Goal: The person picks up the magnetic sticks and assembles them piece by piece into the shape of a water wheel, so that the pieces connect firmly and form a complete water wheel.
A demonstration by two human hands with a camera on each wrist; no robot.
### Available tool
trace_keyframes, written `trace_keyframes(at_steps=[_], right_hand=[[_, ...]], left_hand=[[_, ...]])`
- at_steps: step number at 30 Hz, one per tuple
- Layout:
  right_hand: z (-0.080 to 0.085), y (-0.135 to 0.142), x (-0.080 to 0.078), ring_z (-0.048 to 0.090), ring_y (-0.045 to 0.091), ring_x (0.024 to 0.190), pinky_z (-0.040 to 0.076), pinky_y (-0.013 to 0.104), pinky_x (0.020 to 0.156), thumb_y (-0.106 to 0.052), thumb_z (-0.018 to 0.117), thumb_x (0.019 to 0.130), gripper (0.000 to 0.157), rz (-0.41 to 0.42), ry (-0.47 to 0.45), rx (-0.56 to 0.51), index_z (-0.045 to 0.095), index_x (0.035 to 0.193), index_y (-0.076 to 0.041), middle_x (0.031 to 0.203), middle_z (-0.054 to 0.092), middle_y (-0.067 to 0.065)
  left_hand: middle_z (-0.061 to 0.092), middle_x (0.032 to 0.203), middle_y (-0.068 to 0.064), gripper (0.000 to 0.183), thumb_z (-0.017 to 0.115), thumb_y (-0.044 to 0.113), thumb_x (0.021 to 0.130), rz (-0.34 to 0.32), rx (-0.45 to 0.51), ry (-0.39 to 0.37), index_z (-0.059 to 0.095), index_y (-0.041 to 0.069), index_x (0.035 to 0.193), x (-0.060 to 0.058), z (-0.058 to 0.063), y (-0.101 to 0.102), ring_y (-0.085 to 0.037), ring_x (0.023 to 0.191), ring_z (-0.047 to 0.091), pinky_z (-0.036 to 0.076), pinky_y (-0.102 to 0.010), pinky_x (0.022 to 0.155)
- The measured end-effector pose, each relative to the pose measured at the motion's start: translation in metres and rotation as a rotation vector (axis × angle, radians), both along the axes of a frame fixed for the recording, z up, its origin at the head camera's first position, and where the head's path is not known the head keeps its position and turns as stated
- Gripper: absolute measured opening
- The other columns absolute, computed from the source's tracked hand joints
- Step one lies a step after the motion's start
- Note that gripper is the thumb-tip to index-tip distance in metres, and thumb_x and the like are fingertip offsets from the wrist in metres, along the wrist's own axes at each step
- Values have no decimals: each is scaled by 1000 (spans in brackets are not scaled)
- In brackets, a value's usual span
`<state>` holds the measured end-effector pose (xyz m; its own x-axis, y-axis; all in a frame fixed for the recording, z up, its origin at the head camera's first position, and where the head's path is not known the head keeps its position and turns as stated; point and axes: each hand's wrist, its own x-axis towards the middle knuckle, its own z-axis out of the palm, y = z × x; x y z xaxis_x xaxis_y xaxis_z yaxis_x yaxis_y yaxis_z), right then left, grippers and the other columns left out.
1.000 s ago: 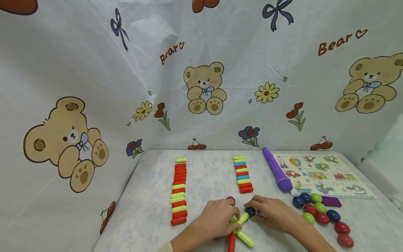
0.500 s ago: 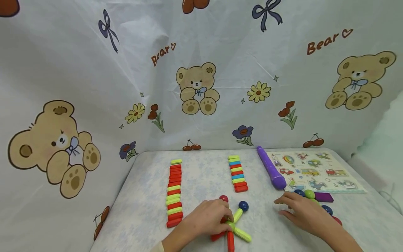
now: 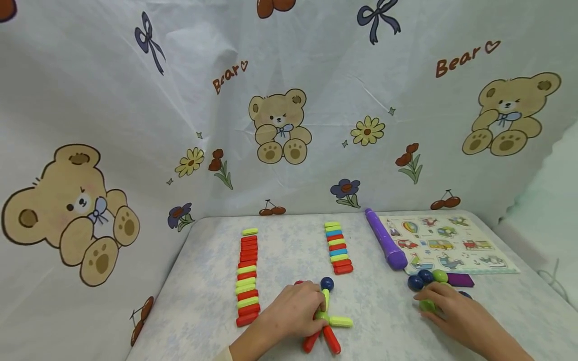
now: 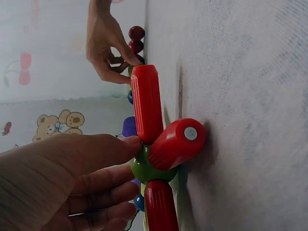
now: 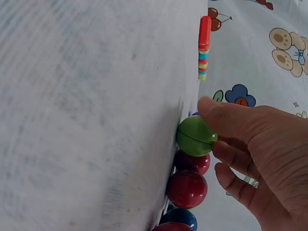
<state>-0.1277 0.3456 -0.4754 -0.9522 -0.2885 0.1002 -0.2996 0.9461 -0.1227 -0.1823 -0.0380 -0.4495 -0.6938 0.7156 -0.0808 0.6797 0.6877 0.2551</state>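
Observation:
My left hand (image 3: 293,308) holds a green magnetic ball (image 4: 144,168) at the hub of a star of magnetic rods. Red rods (image 4: 147,103) and a yellow rod (image 3: 340,321) stick out from that hub. Another yellow rod (image 3: 325,299) carries a dark blue ball (image 3: 327,284) at its far end. A red ball (image 3: 299,282) peeks out behind my left knuckles. Over at the right, my right hand (image 3: 460,313) pinches a loose green ball (image 5: 195,139) between thumb and fingers. Red balls (image 5: 187,189) lie right beside it, partly hidden by the hand in the head view.
A long column of red and yellow rods (image 3: 247,281) lies at left, a shorter mixed column (image 3: 337,246) farther back. Beyond the loose balls (image 3: 416,283) are a purple microphone-shaped toy (image 3: 386,240), a purple block (image 3: 460,280) and a picture board (image 3: 451,244).
My right hand has left the dark blue ball on the star and moved right to a loose green ball. The star has turned anticlockwise under my left hand.

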Motion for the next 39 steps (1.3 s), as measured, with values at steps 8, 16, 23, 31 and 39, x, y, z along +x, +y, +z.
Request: trace_keyframes(at_steps=[8,16,23,31,39], right_hand=[[-5,6,1,69,21,100,64,39,80,2,89,83,40,30,7,-33,79,107,-28,114,68,-3],[-7,-3,0,63,4,91,60,27,70,-14,91,84,33,121,64,-35,79,111,-29,110,66,-11],[-4,-31,-4,59,1,84,62,26,73,-21,85,92,28,180,-109,-128,78,119,-23,112,64,-6],[-1,-64,-8,49,-4,75,57,20,70,-20,79,98,29,302,-235,-237,74,126,-14,115,58,-2],[5,-91,-13,55,0,80,60,22,77,-21,78,99,26,293,-338,-254,74,124,-20,113,61,-6]], left_hand=[[63,97,17,18,79,43,98,-132,72,78,83,26,105,3,-8,4,3,88,48,42,-14,62],[65,97,18,20,77,46,100,-117,105,122,85,29,109,8,-25,17,4,85,48,39,-12,61],[72,98,19,20,80,43,98,-51,78,112,86,29,110,11,-26,25,1,82,47,40,-15,66],[74,97,22,16,82,37,97,-39,88,110,86,30,110,11,-28,28,2,78,45,37,-14,65],[72,98,20,19,81,34,98,4,111,55,85,29,116,11,-23,26,3,81,50,43,-14,65]])
